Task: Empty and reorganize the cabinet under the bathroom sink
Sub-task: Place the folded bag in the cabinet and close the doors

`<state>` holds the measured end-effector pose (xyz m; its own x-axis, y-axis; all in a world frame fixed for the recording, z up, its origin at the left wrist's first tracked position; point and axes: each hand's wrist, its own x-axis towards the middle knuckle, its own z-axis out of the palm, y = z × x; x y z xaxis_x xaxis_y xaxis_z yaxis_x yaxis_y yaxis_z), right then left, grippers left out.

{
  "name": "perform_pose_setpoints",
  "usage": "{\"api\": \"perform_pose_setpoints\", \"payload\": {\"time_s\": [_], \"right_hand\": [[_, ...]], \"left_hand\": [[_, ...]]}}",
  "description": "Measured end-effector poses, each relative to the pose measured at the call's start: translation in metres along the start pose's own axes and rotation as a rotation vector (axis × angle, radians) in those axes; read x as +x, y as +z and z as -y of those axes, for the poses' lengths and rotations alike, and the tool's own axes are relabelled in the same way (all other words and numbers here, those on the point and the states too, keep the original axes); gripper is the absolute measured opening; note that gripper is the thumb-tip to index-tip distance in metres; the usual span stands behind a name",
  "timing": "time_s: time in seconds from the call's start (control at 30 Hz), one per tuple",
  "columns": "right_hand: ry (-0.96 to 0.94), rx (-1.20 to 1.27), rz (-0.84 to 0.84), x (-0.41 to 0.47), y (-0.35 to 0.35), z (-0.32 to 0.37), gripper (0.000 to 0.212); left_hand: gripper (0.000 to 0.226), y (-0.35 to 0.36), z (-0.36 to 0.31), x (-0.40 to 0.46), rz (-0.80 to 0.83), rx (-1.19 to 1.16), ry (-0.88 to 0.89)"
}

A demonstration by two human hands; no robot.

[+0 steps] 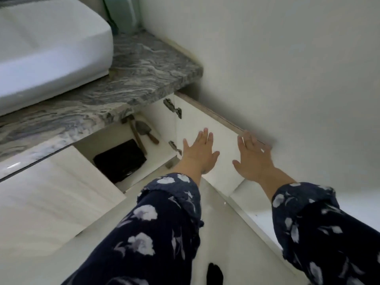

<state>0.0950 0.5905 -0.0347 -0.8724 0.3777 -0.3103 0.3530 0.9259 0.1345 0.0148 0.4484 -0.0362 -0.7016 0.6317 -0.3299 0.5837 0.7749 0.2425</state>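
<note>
We see both arms in dark navy sleeves with a pale floral print reaching forward toward the white cabinet door, which stands swung wide open against the plain white wall on the right. The left hand is spread flat with straight fingers in front of the door's inner face, near its hinge side; whether it presses the panel or only hovers over it we cannot tell. The right hand is also spread, its fingertips at the door's far top edge where the door meets the wall, and it grips nothing. Two metal hinges join the door to the cabinet under the grey veined marble countertop, on which a white rectangular ceramic basin sits at the far left. Inside the open cabinet, a black glossy plastic bag lies on the floor of the compartment, and behind it a hammer with a wooden handle and a small metal trowel with a wooden handle lean against the back right corner. The neighbouring white cabinet door on the left is closed. A pale green container stands at the far end of the countertop, blurred. We can read no brand, label or writing anywhere.
</note>
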Motion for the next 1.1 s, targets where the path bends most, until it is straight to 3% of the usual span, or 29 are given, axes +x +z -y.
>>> {"api": "perform_pose_setpoints", "payload": {"time_s": [0.47, 0.77, 1.1], "right_hand": [[-0.026, 0.103, 0.001, 0.02, 0.025, -0.049, 0.077], [-0.08, 0.133, -0.009, -0.009, 0.022, -0.03, 0.078], [-0.171, 0.301, 0.017, -0.069, 0.023, 0.048, 0.078]], "left_hand": [[0.068, 0.03, -0.055, 0.084, -0.078, 0.021, 0.023], [0.059, 0.026, -0.044, 0.058, -0.109, 0.168, 0.018], [0.054, 0.022, 0.003, -0.014, -0.024, 0.186, 0.015]]}}
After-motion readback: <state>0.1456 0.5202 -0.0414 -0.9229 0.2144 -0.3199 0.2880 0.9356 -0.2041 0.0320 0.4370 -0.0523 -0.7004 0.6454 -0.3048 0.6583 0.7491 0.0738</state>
